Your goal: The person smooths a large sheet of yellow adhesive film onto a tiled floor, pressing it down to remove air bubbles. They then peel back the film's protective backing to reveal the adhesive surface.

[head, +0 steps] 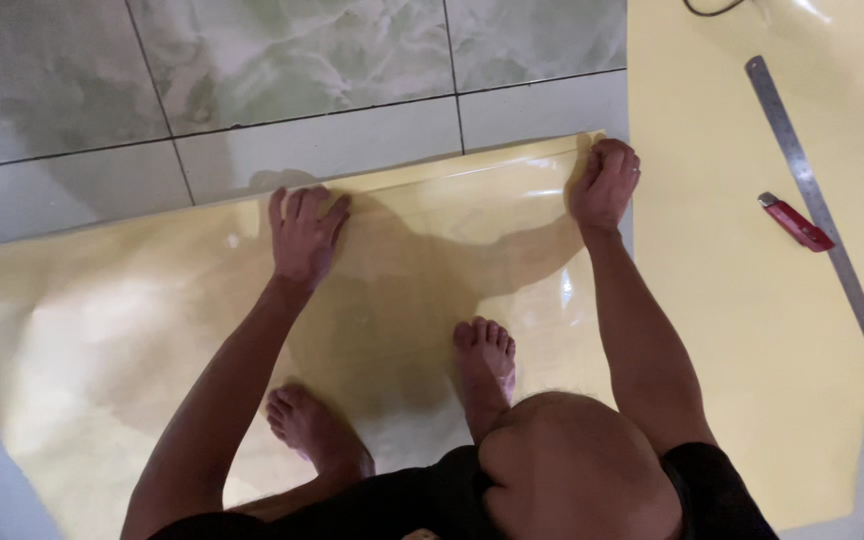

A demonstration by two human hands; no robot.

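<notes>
The floor (282, 60) under me is glossy greenish marbled tile with dark grout lines, and it mirrors the light overhead. Spread across it right in front of me is a large glossy yellow sheet (102, 330), thin and shiny, with soft ripples and bright glare near its far edge. I squat on it barefoot: my left foot (304, 425) and my right foot (485, 362) both rest on the sheet, toes pointing away from me.

My left hand (304, 235) lies flat on the sheet near its far edge, palm down, fingers spread and loose, pressing on the surface rather than gripping anything. My right hand (604, 182) is at the sheet's far right corner, fingers curled in over the edge; it looks pinched on the corner, though the grip itself is hidden under the knuckles.

Just beside that corner, to my right, a second matte yellow sheet (742, 380) runs away from me along the floor. On it lies a long steel ruler (824, 225), set at a slant down the sheet. A red utility knife (795, 221) lies just to the left of the ruler, almost touching it. At the far end of that sheet, a bit of dark cord (712, 10) shows at the picture's top edge.
</notes>
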